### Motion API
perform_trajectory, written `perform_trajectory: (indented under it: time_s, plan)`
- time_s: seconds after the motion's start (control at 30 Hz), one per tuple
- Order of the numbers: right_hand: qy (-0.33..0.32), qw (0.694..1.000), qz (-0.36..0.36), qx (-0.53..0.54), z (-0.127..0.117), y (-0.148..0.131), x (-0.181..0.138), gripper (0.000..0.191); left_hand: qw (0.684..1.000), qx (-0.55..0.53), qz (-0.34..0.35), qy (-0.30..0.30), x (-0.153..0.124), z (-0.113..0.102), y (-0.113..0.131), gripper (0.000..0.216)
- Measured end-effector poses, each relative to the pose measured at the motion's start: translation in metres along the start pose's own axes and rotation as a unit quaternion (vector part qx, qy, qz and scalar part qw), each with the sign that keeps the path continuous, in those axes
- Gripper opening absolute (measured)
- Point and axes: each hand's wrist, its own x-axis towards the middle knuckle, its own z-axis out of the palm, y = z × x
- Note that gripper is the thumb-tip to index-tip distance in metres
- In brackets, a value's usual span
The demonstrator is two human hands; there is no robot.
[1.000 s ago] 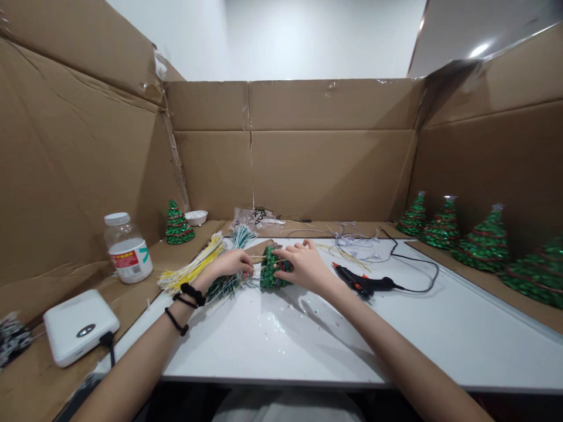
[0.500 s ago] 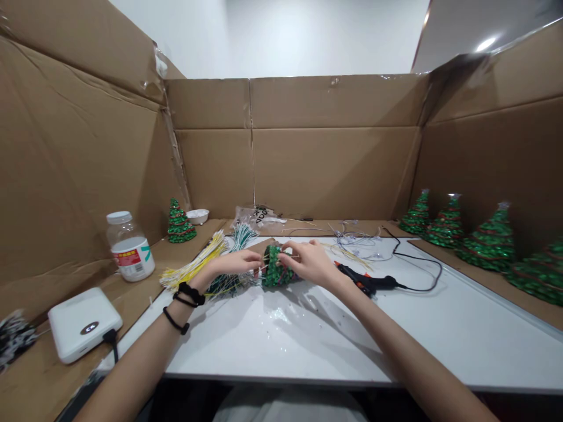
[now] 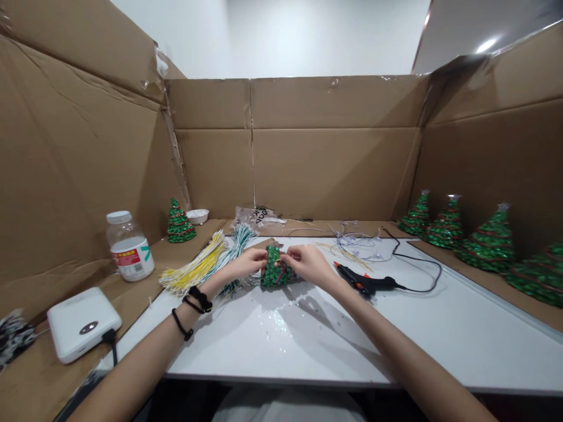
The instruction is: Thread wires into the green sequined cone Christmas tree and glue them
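Observation:
A small glittery green Christmas tree (image 3: 273, 272) lies between my two hands over the white board, with red strands on it. My left hand (image 3: 248, 264), which has black bands at the wrist, is closed with its fingertips at the tree's left edge. On the other side my right hand (image 3: 308, 261) is closed, thumb and fingers pinched against the tree near a red strand. Any small part between the fingertips is too fine to make out. Left of the tree lie a yellow-and-white bundle of thin strands (image 3: 196, 266) and a green-and-white bundle (image 3: 240, 240).
A black glue gun (image 3: 369, 282) with a cord lies on the white board (image 3: 440, 334). Finished-looking trees (image 3: 486, 240) line the right side; another tree (image 3: 179, 223) stands left. A jar (image 3: 131, 249), white power bank (image 3: 83, 325) and white bowl (image 3: 197, 217) sit left. Cardboard walls enclose the table.
My left hand has shifted slightly right, up against the tree. My right hand has moved a little down and right, and the tree has turned, showing more of its red strands.

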Motion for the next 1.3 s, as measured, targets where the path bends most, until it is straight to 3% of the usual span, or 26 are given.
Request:
perform_trajectory:
  time_s: [0.13,0.3,0.47,0.6,0.7,0.83,0.93,1.13,1.3]
  plan:
    - [0.009,0.992,0.046,0.115,0.000,0.004,0.002,0.033,1.000,0.011,-0.013,0.005,0.001,-0.003,-0.001,0.024]
    - [0.007,0.990,0.061,0.123,-0.002,0.002,0.002,0.035,1.000,-0.004,-0.017,0.008,-0.001,-0.001,0.002,0.022]
    - [0.148,0.982,0.042,0.110,-0.001,-0.003,0.000,0.035,0.994,-0.098,-0.055,-0.008,-0.003,0.012,0.006,0.024]
    - [0.198,0.976,0.044,0.073,0.002,-0.001,0.000,0.033,0.990,-0.130,-0.058,-0.019,-0.001,0.021,0.007,0.020]
    - [0.188,0.982,0.030,0.013,0.010,0.000,-0.002,0.029,0.992,-0.098,-0.069,-0.026,-0.002,0.018,0.004,0.015]
    - [0.127,0.990,0.003,-0.060,0.021,-0.002,-0.007,0.025,0.987,-0.022,-0.125,-0.097,-0.006,0.005,-0.002,0.013]
    - [0.107,0.989,0.005,-0.097,0.022,-0.004,-0.009,0.029,0.982,-0.026,-0.139,-0.128,-0.009,-0.003,-0.002,0.015]
    - [0.120,0.977,-0.012,-0.178,0.016,0.000,-0.006,0.033,0.990,-0.061,-0.099,-0.078,-0.009,-0.001,0.008,0.023]
    - [0.125,0.962,-0.057,-0.238,0.014,-0.002,-0.006,0.032,0.992,-0.089,-0.056,-0.063,-0.006,0.006,0.001,0.026]
